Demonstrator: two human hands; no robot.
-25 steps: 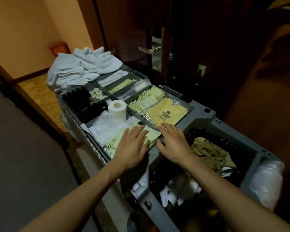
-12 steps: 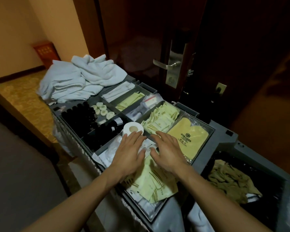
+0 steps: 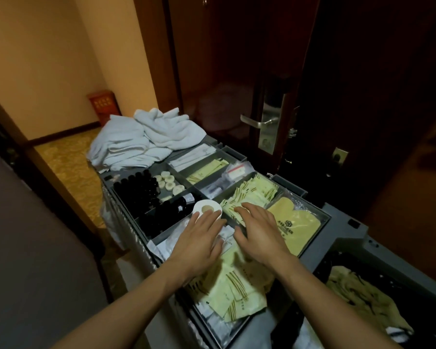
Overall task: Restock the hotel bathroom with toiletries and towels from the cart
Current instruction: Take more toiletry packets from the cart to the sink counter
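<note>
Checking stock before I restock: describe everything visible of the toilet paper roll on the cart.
The toilet paper roll is white with a tan cardboard core facing up, so it stands on end. It sits in the cart tray between the dark bottles and the yellow sachets. The left hand's straight fingers cover its near edge; contact cannot be confirmed.

left hand [image 3: 199,244], right hand [image 3: 261,235], both spread flat

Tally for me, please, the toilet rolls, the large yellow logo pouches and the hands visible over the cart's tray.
toilet roll: 1
large yellow logo pouch: 1
hands: 2 (left hand, right hand)
Total: 4
</note>
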